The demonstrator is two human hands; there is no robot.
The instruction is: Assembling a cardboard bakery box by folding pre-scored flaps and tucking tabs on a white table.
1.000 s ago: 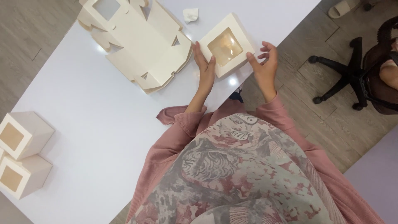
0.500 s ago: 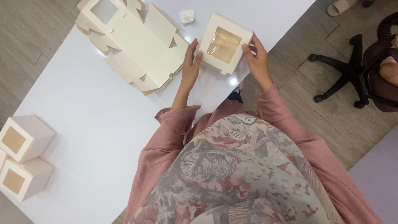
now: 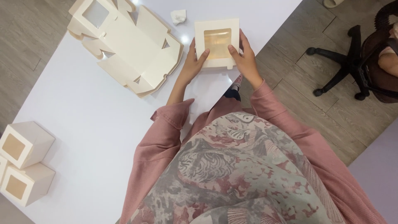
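Cream card throughout: two finished boxes [image 3: 25, 168] at far left, flat blanks [image 3: 128, 49] stacked mid-table. Left hand [image 3: 191, 64] and right hand [image 3: 245, 62] clasp the windowed box [image 3: 217, 43] at the table's far edge, pressing it closed. Next probably firm, even pressure on its flaps.

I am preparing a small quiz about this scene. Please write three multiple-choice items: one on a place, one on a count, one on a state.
1. Where do the finished boxes stand?
A. at the table's lower left edge
B. beside the chair
C. on the flat blanks

2. How many hands touch the window box?
A. none
B. one
C. two

3. How are the blanks?
A. folded into cubes
B. lying flat, unfolded
C. crumpled

Answers:
1 A: the finished boxes stand at the lower left of the table.
2 C: left hand and right hand both touch the window box.
3 B: the blanks lie spread flat.
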